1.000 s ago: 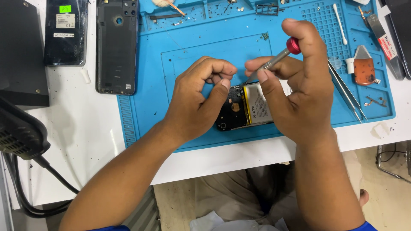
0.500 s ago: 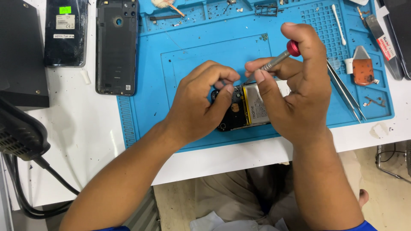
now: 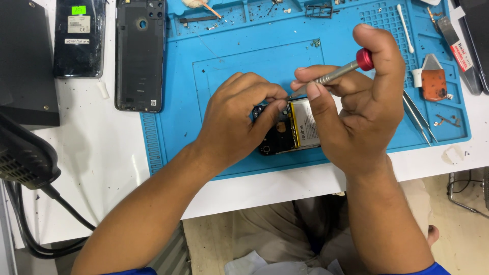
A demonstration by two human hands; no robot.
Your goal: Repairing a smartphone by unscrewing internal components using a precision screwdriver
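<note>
An opened phone (image 3: 286, 130) with its battery and circuit board exposed lies on the blue repair mat (image 3: 229, 56). My left hand (image 3: 238, 118) rests over its left end, fingertips pinching at the board. My right hand (image 3: 356, 97) holds a small screwdriver (image 3: 336, 71) with a red cap, thumb and forefinger around the metal shaft, another finger on the cap. The tip points down-left to the phone's upper edge, hidden behind my fingers.
A black phone back cover (image 3: 140, 53) lies at the mat's left edge, another dark phone (image 3: 79, 38) further left. Tweezers (image 3: 418, 118), an orange pry tool (image 3: 434, 79) and a cotton swab (image 3: 404, 21) sit to the right. A black box (image 3: 25, 66) and cables (image 3: 46, 224) occupy the left.
Both hands stay on the phone. The screwdriver has shifted only slightly and my left fingers have closed in a little toward its tip.
</note>
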